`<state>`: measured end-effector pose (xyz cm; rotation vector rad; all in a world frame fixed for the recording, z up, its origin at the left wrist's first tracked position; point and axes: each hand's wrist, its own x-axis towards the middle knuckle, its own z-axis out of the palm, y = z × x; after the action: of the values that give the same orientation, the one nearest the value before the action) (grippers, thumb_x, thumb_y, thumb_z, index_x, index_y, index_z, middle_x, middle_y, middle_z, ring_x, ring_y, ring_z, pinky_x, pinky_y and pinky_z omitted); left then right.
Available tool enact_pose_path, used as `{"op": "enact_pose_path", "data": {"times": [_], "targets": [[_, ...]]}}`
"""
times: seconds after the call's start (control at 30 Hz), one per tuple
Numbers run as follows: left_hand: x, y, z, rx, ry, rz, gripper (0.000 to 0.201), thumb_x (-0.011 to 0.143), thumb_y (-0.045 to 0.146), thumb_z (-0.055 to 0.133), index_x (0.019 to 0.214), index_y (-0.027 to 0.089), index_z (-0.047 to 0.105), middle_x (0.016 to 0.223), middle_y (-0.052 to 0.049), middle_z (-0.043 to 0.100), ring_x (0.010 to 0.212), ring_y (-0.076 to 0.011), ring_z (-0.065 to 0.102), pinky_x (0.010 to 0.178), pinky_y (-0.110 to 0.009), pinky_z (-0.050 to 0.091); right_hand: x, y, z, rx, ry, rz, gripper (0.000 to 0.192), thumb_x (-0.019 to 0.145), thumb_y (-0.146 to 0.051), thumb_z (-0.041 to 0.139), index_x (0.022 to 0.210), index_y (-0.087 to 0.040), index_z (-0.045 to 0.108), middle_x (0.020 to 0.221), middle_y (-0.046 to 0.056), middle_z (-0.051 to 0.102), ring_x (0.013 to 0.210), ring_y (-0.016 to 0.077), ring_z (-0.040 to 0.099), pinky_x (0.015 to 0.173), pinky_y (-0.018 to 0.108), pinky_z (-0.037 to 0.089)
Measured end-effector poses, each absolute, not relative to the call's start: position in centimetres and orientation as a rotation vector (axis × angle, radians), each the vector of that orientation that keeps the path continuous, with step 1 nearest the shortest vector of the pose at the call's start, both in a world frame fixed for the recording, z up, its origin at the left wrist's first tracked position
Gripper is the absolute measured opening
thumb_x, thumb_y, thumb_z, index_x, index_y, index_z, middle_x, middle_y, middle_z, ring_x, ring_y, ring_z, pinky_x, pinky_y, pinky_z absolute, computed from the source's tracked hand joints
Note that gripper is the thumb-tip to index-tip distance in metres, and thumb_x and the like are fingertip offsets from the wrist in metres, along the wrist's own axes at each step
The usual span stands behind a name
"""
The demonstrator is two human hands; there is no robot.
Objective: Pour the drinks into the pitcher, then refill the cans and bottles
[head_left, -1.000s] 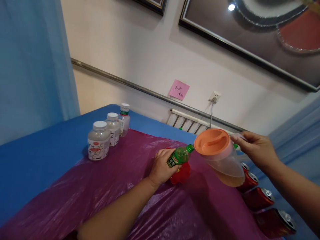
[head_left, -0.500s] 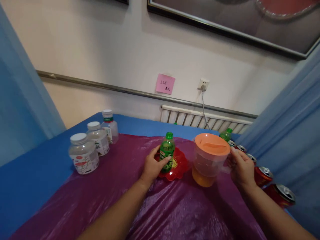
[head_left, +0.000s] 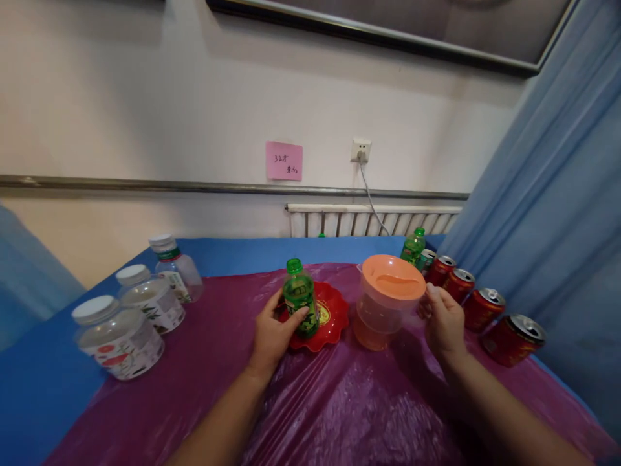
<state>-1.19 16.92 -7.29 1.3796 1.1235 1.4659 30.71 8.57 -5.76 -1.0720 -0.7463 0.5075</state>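
Note:
My left hand (head_left: 272, 330) is wrapped around a small green bottle (head_left: 299, 304) with a green cap, which stands upright on a red scalloped plate (head_left: 330, 320). To its right, my right hand (head_left: 442, 323) grips the handle of a clear plastic pitcher (head_left: 383, 310) with an orange lid. The pitcher stands upright on the purple plastic sheet (head_left: 339, 408) and holds a little orange liquid at its bottom.
Three clear white-capped bottles (head_left: 121, 336) stand at the left. Several red cans (head_left: 480, 310) lie in a row at the right, with another green bottle (head_left: 413, 246) behind them. A blue cloth (head_left: 43, 401) covers the table; a blue curtain (head_left: 548, 194) hangs at right.
The pitcher went from tilted in the air to standing upright on the sheet. The green bottle went from tilted to upright on the red plate. The camera view swung down and left.

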Motion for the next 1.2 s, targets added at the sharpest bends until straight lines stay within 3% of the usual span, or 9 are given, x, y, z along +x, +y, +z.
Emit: {"op": "enact_pose_path", "data": {"times": [0.23, 0.47, 0.6, 0.7, 0.8, 0.9, 1.03, 1.2], "targets": [[-0.9, 16.6, -6.2, 1.289, 1.089, 1.562, 0.072, 0.060, 0.042, 0.091, 0.120, 0.014, 0.063, 0.117, -0.013, 0.073, 0.107, -0.0280, 0.070, 0.103, -0.047, 0.053, 31.2, 7.6, -6.3, -1.132, -0.767, 0.524, 0.042, 0.083, -0.060, 0.072, 0.078, -0.019, 0.063, 0.064, -0.005, 0.051, 0.057, 0.0110, 0.043, 0.055, 0.025, 0.038], [-0.7, 15.8, -5.1, 1.283, 1.029, 1.593, 0.060, 0.065, 0.041, 0.088, 0.115, 0.015, 0.066, 0.114, -0.011, 0.075, 0.103, -0.0252, 0.071, 0.099, -0.042, 0.055, 30.6, 6.6, -7.0, -1.195, -0.720, 0.400, 0.040, 0.088, -0.059, 0.065, 0.091, -0.018, 0.067, 0.082, 0.001, 0.065, 0.077, 0.0172, 0.060, 0.078, 0.033, 0.049], [-0.7, 15.4, -4.9, 1.280, 0.999, 1.584, 0.059, 0.066, 0.042, 0.088, 0.115, 0.016, 0.067, 0.114, -0.011, 0.075, 0.105, -0.0261, 0.072, 0.099, -0.041, 0.056, 29.5, 4.8, -6.4, -1.147, -0.635, 0.115, 0.035, 0.087, -0.043, 0.072, 0.114, -0.023, 0.062, 0.114, 0.003, 0.064, 0.105, 0.0191, 0.061, 0.096, 0.037, 0.046], [-0.8, 15.0, -4.8, 1.289, 0.966, 1.550, 0.062, 0.066, 0.042, 0.089, 0.118, 0.016, 0.066, 0.116, -0.012, 0.075, 0.108, -0.0279, 0.072, 0.100, -0.042, 0.056, 27.7, 2.8, -5.7, -1.043, -0.865, -0.092, 0.031, 0.086, -0.022, 0.073, 0.115, -0.025, 0.063, 0.117, 0.005, 0.062, 0.110, 0.0192, 0.061, 0.098, 0.037, 0.047], [-1.0, 14.5, -4.6, 1.354, 0.896, 1.469, 0.067, 0.064, 0.041, 0.091, 0.120, 0.016, 0.065, 0.119, -0.014, 0.075, 0.113, -0.0310, 0.071, 0.100, -0.043, 0.056, 25.0, 1.2, -5.3, -1.099, -1.310, 0.036, 0.032, 0.090, -0.013, 0.065, 0.120, -0.027, 0.064, 0.117, 0.006, 0.066, 0.112, 0.0204, 0.063, 0.097, 0.036, 0.052], [-1.1, 13.9, -4.2, 1.436, 0.805, 1.344, 0.073, 0.061, 0.038, 0.093, 0.124, 0.016, 0.065, 0.124, -0.016, 0.073, 0.118, -0.0341, 0.069, 0.101, -0.044, 0.056, 21.8, 0.7, -5.6, -1.178, -1.571, 0.233, 0.050, 0.091, -0.017, 0.066, 0.138, -0.029, 0.055, 0.136, 0.009, 0.064, 0.127, 0.0238, 0.059, 0.107, 0.042, 0.050], [-1.1, 13.3, -4.0, 1.541, 0.705, 1.148, 0.081, 0.057, 0.037, 0.096, 0.129, 0.018, 0.064, 0.128, -0.016, 0.072, 0.122, -0.0362, 0.067, 0.105, -0.046, 0.055, 18.3, 1.6, -6.3, -1.233, -1.561, 0.458, 0.076, 0.082, -0.021, 0.075, 0.150, -0.026, 0.043, 0.149, 0.011, 0.057, 0.135, 0.0278, 0.055, 0.113, 0.047, 0.046], [-0.7, 13.0, -4.3, 1.569, 0.639, 1.027, 0.084, 0.056, 0.041, 0.097, 0.131, 0.022, 0.064, 0.133, -0.015, 0.070, 0.124, -0.0364, 0.066, 0.105, -0.046, 0.055, 16.5, 2.8, -6.2, -1.269, -1.405, 0.719, 0.079, 0.075, -0.021, 0.078, 0.146, -0.024, 0.045, 0.142, 0.010, 0.062, 0.129, 0.0289, 0.059, 0.110, 0.050, 0.046]]}}
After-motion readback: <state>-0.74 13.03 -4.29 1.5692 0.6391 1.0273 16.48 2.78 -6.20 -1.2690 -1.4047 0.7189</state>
